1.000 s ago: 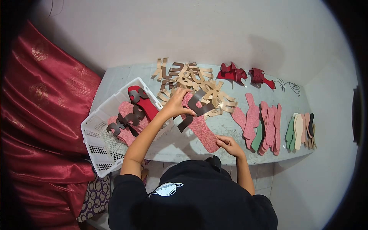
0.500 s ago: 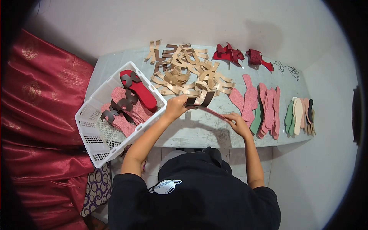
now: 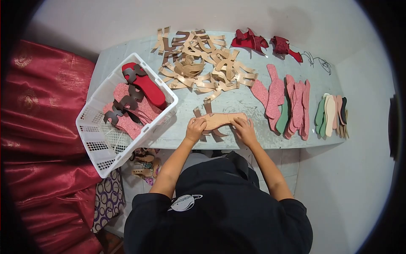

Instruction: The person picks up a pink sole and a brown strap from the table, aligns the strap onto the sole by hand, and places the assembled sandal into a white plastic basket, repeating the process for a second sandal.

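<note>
A tan sandal sole (image 3: 220, 120) lies low over the near edge of the table, its plain side up. Dark strap ends (image 3: 207, 106) stick out past both long sides near its left end. My left hand (image 3: 196, 129) is closed on that left end, by the straps. At the other end, my right hand (image 3: 245, 130) grips the sole with its fingers over the top. Whether the sole rests fully on the table is hard to tell. Beyond it lies a heap of tan and brown cut straps (image 3: 203, 63).
On the left a white plastic basket (image 3: 169, 106) holds sandals with dark straps. Pink soles (image 3: 275, 91) are spread to the right, with green, cream and black soles (image 3: 330, 114) farther over. Red upper pieces (image 3: 249, 40) and dark cord (image 3: 319, 63) lie at the back.
The sole has come down to the table and been turned from edge-on to flat, tan face up. Both hands moved with it, and the straps now point away underneath.
</note>
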Tool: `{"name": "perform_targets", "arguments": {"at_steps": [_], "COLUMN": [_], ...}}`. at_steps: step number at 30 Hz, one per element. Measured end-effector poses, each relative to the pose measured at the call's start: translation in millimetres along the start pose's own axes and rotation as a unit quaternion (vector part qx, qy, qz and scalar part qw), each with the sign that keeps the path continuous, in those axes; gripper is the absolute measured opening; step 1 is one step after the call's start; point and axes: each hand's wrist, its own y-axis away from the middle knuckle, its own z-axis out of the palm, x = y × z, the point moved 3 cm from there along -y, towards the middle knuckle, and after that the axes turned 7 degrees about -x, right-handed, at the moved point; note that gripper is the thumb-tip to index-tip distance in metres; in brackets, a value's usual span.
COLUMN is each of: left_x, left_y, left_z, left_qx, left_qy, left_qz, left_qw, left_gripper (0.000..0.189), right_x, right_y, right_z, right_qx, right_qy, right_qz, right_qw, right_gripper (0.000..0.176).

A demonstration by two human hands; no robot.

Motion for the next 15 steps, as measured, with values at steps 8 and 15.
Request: {"name": "perform_targets", "arguments": {"at_steps": [8, 15], "left_x": [1.7, -2.2], "left_y": [12.9, 19.2], "left_z": [3.1, 7.2], "left_qx": [-0.01, -0.053], "left_qy": [-0.034, -0.023], "left_qz": [-0.001, 0.013], "left_qw": [0.999, 0.998], "left_gripper": [0.003, 0.01], "right_x": [-30.9, -39.3], "right_y": [-20.8, -28.1], "right_z": [18.6, 24.0], "right_qx": [-0.082, -0.137], "right_qy": [0.006, -0.005], "right_qz": [-0.131, -0.175], "right_qw": [0.988, 0.975], "right_gripper": [0.053, 0.054]}}
